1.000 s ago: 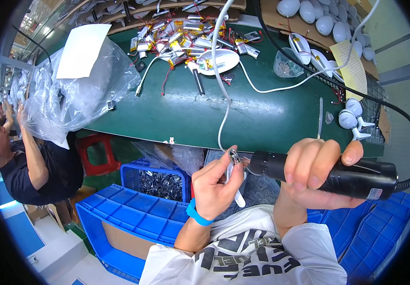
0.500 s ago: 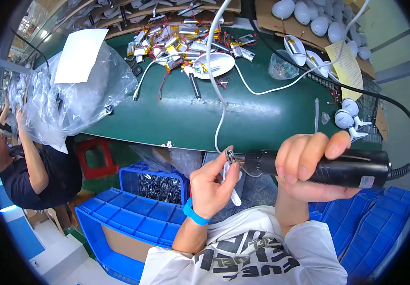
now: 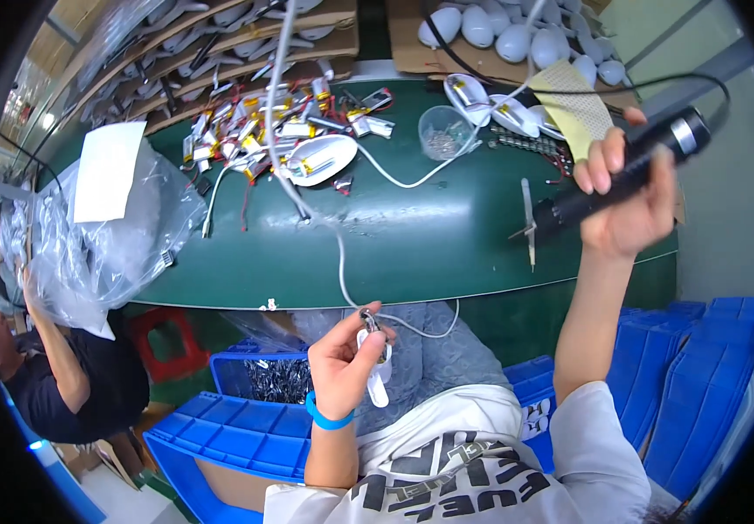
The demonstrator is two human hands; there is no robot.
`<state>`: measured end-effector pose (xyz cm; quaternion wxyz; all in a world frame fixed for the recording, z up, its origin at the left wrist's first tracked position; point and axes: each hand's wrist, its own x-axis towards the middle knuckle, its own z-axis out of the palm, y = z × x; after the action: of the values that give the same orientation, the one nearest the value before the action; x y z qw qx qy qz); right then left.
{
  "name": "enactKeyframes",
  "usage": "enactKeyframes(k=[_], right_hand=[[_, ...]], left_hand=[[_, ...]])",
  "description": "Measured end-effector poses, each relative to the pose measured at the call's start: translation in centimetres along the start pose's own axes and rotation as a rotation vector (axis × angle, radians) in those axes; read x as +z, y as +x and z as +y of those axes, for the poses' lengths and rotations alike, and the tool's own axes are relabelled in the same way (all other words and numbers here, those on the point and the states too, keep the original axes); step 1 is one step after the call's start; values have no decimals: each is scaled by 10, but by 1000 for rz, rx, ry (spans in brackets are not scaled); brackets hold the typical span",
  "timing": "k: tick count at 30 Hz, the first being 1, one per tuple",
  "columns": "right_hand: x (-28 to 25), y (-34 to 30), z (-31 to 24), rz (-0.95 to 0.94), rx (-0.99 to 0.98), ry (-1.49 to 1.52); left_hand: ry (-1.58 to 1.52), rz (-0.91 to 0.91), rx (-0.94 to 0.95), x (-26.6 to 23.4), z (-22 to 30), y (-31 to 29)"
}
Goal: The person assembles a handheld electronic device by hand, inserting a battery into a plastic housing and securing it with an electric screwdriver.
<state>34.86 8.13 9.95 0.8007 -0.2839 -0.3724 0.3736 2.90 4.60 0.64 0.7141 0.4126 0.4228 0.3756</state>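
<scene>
Above the table's near edge, my left hand (image 3: 342, 362) pinches a small white plastic part (image 3: 380, 389) with a metallic piece at its upper end. My right hand (image 3: 626, 196) is wrapped round a black corded electric screwdriver (image 3: 635, 166), raised over the right side of the table. The driver's thin bit points left, apart from the white part, near a slender translucent stick (image 3: 528, 223) on the table. A white cable (image 3: 342, 262) passes just by my left fingertips.
Wired battery cells (image 3: 281, 113) lie heaped on the green table (image 3: 429, 236), beside a white oval shell (image 3: 329, 157) and a clear cup of small parts (image 3: 434, 147). Clear plastic bags (image 3: 145, 227) and another person (image 3: 71, 367) are at left. Blue crates (image 3: 228, 437) stand below.
My right hand has lifted the screwdriver up and right, away from the white part. My left hand has shifted slightly left and down, still holding that part. The view has shifted too.
</scene>
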Motion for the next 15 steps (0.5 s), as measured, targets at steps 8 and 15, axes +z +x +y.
enactKeyframes(k=[8, 15], right_hand=[[-13, 8, -6, 173, 8, -304], [-9, 2, 7, 126, 172, 120]], left_hand=[[47, -38, -66, -5, -8, -1], [77, -228, -135, -15, 2, -5]])
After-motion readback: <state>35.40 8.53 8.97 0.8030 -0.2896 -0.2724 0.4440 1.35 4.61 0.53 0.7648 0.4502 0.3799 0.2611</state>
